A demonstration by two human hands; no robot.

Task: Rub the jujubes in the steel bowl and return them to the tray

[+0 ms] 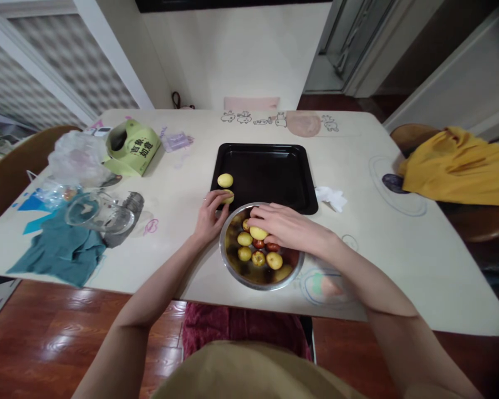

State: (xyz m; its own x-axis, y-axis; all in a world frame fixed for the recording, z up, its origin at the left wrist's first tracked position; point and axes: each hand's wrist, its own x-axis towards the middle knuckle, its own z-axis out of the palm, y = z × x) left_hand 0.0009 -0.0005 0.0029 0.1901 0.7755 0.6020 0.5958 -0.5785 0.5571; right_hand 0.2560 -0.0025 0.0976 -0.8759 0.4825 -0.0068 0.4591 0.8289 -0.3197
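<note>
From where I stand, the head view takes in a pale table with a black baking tray (pixel 270 172) and, overlapping its near edge, a round metal bowl (pixel 270 287). The tray has one yellow fruit (pixel 225 180) lying loose at its left side; just nearer, in the near left corner, is a second fruit (pixel 229 197), with the fingers of the left hand (pixel 213 213) closed narrowly around it. The right hand (pixel 286 224) reaches into the bowl, thumb and fingers spread about the width of a pale yellow fruit (pixel 258 233), which they hold on top of the others. Under and around it in the bowl are more yellow fruits (pixel 274 260), some with brown marks, and a couple of red fruits (pixel 258 244). Off to the left, a clear glass jug (pixel 102 213) lies partly on a teal cloth (pixel 62 249), near a green box (pixel 135 149) with an opening in its top.
</note>
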